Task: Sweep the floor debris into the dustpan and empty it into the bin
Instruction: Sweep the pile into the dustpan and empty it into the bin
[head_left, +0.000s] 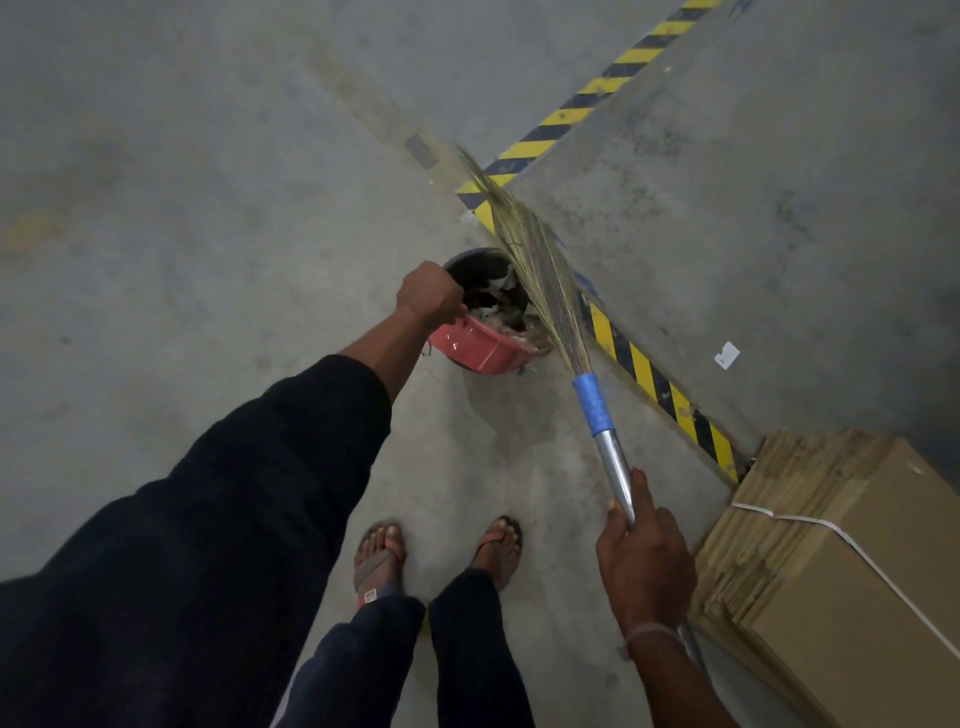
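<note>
Emptying is under way: the left hand (430, 295) grips the red dustpan (480, 347), tipped over the dark bin (470, 260); the right hand (644, 558) grips the broom (550, 291). Next likely calls for brushing clinging debris (511, 325) out.

left sleeve (234, 519): long, black, pushed up forearm
right wrist: pale thread band (655, 635)
trousers (467, 654): dark navy
footwear: brown flip-flops (379, 558), toes bare

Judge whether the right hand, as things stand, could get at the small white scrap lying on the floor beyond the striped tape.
Probably not yet: the right hand grips the broom handle, and the white scrap lies well ahead of it across the hazard tape. Nothing blocks the path.
</note>
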